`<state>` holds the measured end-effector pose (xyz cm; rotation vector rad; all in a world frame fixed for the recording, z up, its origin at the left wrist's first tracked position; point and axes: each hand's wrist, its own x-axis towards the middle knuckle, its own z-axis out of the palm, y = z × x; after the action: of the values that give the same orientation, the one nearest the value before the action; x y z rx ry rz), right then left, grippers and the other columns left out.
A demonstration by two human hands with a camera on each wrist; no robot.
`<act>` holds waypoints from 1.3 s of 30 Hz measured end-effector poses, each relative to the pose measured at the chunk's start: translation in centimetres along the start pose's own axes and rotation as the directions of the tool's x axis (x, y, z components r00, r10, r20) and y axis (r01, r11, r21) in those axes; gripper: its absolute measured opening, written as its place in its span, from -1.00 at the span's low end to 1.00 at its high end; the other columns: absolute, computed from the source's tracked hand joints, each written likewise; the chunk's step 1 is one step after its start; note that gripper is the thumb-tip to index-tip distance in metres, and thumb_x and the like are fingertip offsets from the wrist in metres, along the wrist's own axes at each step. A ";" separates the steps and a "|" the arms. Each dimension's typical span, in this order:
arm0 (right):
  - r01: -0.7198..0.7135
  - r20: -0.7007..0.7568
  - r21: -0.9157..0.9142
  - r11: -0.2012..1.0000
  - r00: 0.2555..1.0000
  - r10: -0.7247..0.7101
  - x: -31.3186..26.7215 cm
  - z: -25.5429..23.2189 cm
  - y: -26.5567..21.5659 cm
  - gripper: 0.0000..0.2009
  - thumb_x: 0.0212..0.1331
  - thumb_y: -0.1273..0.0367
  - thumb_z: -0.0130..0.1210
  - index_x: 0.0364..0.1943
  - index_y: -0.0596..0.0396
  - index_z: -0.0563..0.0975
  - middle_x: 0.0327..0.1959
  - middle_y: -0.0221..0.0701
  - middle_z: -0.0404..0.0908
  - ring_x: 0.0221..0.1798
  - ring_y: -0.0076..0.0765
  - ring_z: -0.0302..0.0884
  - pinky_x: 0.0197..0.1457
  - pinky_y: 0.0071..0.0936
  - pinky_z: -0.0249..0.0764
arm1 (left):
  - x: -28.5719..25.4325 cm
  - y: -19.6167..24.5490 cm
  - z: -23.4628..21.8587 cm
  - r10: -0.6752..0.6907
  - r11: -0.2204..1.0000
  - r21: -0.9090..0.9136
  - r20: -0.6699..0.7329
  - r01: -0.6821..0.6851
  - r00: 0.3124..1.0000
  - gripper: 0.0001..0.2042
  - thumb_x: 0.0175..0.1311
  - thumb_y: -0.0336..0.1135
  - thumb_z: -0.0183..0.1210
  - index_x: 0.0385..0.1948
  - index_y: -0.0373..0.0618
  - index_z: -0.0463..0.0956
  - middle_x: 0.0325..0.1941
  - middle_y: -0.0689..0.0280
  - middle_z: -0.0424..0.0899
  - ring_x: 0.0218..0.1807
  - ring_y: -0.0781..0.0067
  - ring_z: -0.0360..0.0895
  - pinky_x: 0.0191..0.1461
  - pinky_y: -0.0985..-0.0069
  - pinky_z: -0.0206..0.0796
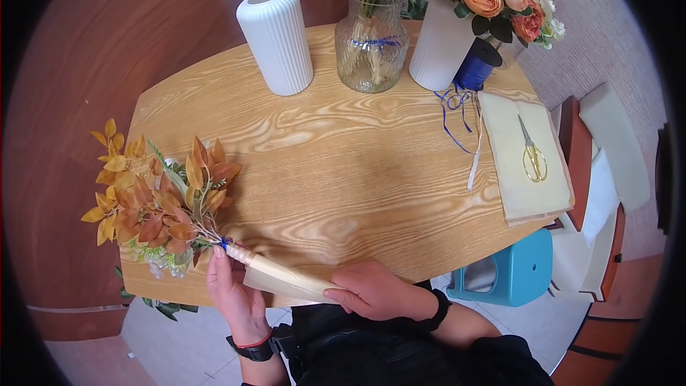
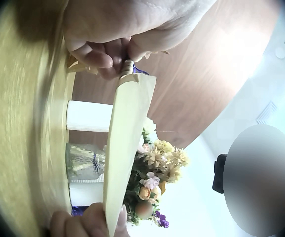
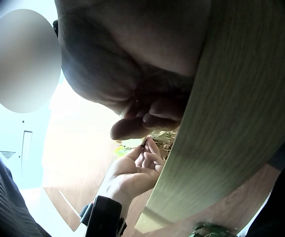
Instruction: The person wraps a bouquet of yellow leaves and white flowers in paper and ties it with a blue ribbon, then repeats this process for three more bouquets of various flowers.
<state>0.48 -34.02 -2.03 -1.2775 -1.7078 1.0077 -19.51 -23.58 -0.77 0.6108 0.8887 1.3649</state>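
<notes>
A bouquet of artificial orange-brown leaves [image 1: 153, 207] with small pale flowers lies over the table's left front. Blue ribbon [image 1: 224, 243] is tied round its stems. My left hand [image 1: 234, 293] pinches the stems at the ribbon, thumb uppermost. Below the ribbon, cream paper [image 1: 286, 280] is wound round the stem ends, and its loose length stretches to the right. The far end of that paper is pinched between thumb and fingers of my right hand [image 1: 375, 292]. In the left wrist view the paper [image 2: 125, 128] looks taut and slightly folded between both hands.
Along the back of the table [image 1: 343, 164] stand a white ribbed vase [image 1: 277, 43], a glass vase [image 1: 371, 50] and another white vase [image 1: 439, 46] with flowers. A blue ribbon spool [image 1: 479, 64] is beside them. Gold-handled scissors [image 1: 532, 154] lie on cream paper sheets [image 1: 518, 196]. A blue stool [image 1: 511, 271] stands below.
</notes>
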 end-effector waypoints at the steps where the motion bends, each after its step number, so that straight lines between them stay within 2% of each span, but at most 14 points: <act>1: 0.001 0.001 -0.020 1.000 1.000 -0.001 0.0 0.0 0.0 -0.64 0.40 0.22 -0.04 -0.59 0.04 0.40 -0.65 -0.38 0.41 -0.53 -0.14 0.46 -0.42 -0.24 0.36 | 0.0 0.0 0.1 -0.001 1.000 -0.002 -0.002 0.001 1.000 -0.77 0.44 -0.25 0.08 -0.15 -0.25 0.56 -0.24 0.21 0.68 -0.21 0.47 0.62 -0.13 0.47 0.51; 13: 0.026 -0.019 -0.035 0.999 0.999 -0.027 0.1 0.0 -0.1 -0.64 0.39 0.23 -0.03 -0.60 0.05 0.39 -0.66 -0.36 0.40 -0.54 -0.12 0.45 -0.43 -0.22 0.35 | 0.2 0.1 0.1 -0.044 0.999 0.001 -0.031 0.044 0.999 -0.77 0.44 -0.24 0.08 -0.14 -0.24 0.54 -0.22 0.21 0.67 -0.19 0.48 0.61 -0.12 0.47 0.51; 16: 0.037 -0.011 0.033 0.999 0.999 -0.037 -0.1 -0.2 0.1 -0.67 0.38 0.21 -0.03 -0.53 0.09 0.38 -0.64 -0.24 0.38 -0.53 0.01 0.41 -0.45 -0.11 0.28 | 0.0 0.2 0.5 -0.094 0.994 -0.064 -0.030 0.092 0.995 -0.74 0.46 -0.22 0.05 -0.08 -0.25 0.52 -0.21 0.23 0.65 -0.15 0.49 0.59 -0.10 0.49 0.50; 19: 0.043 -0.021 0.109 0.993 0.999 -0.041 -0.3 -0.5 0.0 -0.66 0.38 0.22 -0.02 -0.54 0.09 0.38 -0.67 -0.28 0.39 -0.56 -0.04 0.41 -0.46 -0.15 0.29 | -0.1 0.7 0.7 -0.186 0.972 -0.131 0.067 0.194 0.980 -0.72 0.47 -0.20 0.02 -0.05 -0.26 0.50 -0.21 0.26 0.63 -0.17 0.51 0.57 -0.10 0.50 0.47; 25: -0.003 0.006 0.138 0.990 1.000 0.002 -0.3 -0.7 -0.2 -0.66 0.39 0.24 -0.04 -0.55 0.08 0.38 -0.69 -0.33 0.43 -0.58 -0.11 0.44 -0.46 -0.23 0.32 | 0.1 0.6 0.4 -0.059 0.997 -0.041 0.061 0.062 0.996 -0.75 0.47 -0.20 0.03 -0.11 -0.19 0.52 -0.26 0.32 0.62 -0.24 0.54 0.53 -0.14 0.53 0.41; 28: -0.002 0.004 0.161 0.987 1.000 0.001 -0.3 -0.7 -0.1 -0.67 0.40 0.26 -0.06 -0.54 0.08 0.38 -0.69 -0.35 0.44 -0.58 -0.13 0.45 -0.46 -0.24 0.34 | 0.3 0.8 0.4 -0.027 1.000 -0.006 0.000 0.027 1.000 -0.79 0.47 -0.19 0.04 -0.20 -0.14 0.51 -0.32 0.36 0.60 -0.30 0.57 0.51 -0.19 0.55 0.38; 31: -0.009 0.010 0.190 0.982 1.000 0.008 -0.2 -0.8 -0.2 -0.68 0.41 0.27 -0.08 -0.54 0.08 0.38 -0.70 -0.37 0.43 -0.58 -0.14 0.45 -0.45 -0.24 0.34 | 0.3 1.3 0.6 -0.010 0.999 0.033 0.024 0.009 1.000 -0.80 0.46 -0.18 0.05 -0.28 -0.10 0.49 -0.39 0.39 0.56 -0.38 0.60 0.45 -0.26 0.57 0.33; 34: -0.005 0.021 0.181 0.983 1.000 0.001 -0.1 -1.0 -0.4 -0.68 0.42 0.27 -0.10 -0.54 0.07 0.38 -0.70 -0.38 0.43 -0.57 -0.14 0.44 -0.45 -0.24 0.34 | 0.3 1.3 1.2 0.004 0.998 0.055 -0.070 0.000 0.998 -0.80 0.47 -0.18 0.05 -0.33 -0.08 0.46 -0.43 0.41 0.54 -0.44 0.63 0.39 -0.31 0.57 0.29; 39: 0.005 0.018 0.165 0.986 1.000 -0.008 0.0 -0.9 -0.3 -0.67 0.42 0.27 -0.10 -0.55 0.07 0.38 -0.71 -0.38 0.41 -0.58 -0.14 0.43 -0.45 -0.24 0.33 | 0.6 1.4 0.9 0.012 0.998 0.062 -0.063 -0.008 0.998 -0.81 0.46 -0.18 0.07 -0.32 -0.07 0.47 -0.44 0.43 0.53 -0.45 0.67 0.37 -0.35 0.62 0.26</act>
<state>1.18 -33.93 -1.36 -1.1581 -1.6054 1.1355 -19.57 -22.68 0.78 0.6232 0.9828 1.3765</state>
